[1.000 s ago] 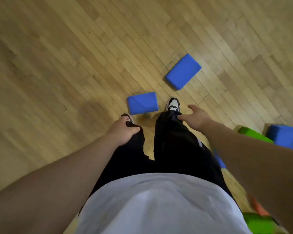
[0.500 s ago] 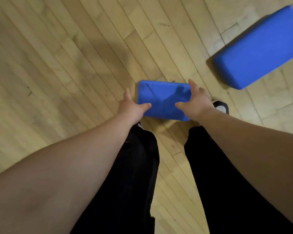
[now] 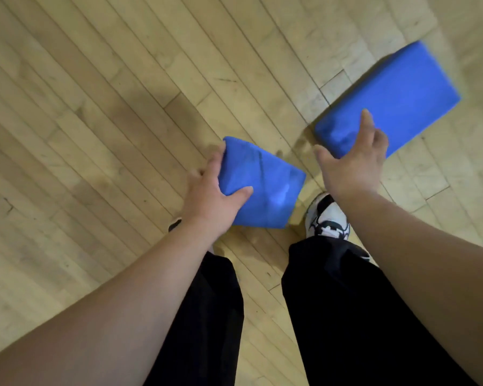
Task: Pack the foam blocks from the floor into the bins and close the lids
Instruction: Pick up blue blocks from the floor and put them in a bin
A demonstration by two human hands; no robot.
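Blue block (image 3: 265, 185) is gripped by the left hand (image 3: 209, 196), while the right hand (image 3: 352, 165) spreads open over a second block (image 3: 396, 90) on the floor (image 3: 95, 107).

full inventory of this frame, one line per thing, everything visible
near foam block: 1, blue, centre, tilted, just ahead of the feet
far foam block: 1, blue, upper right, lying on the floor
floor: 1, light wood planks, all around
trousers: 1 pair, black, bottom centre
right shoe: 1, white and black, below the near foam block's right corner
left shoe: 1, only a dark toe shows, beside the left wrist
left hand: 1, grips the near foam block's left end, thumb on top
right hand: 1, fingers spread over the far foam block's near end; contact unclear
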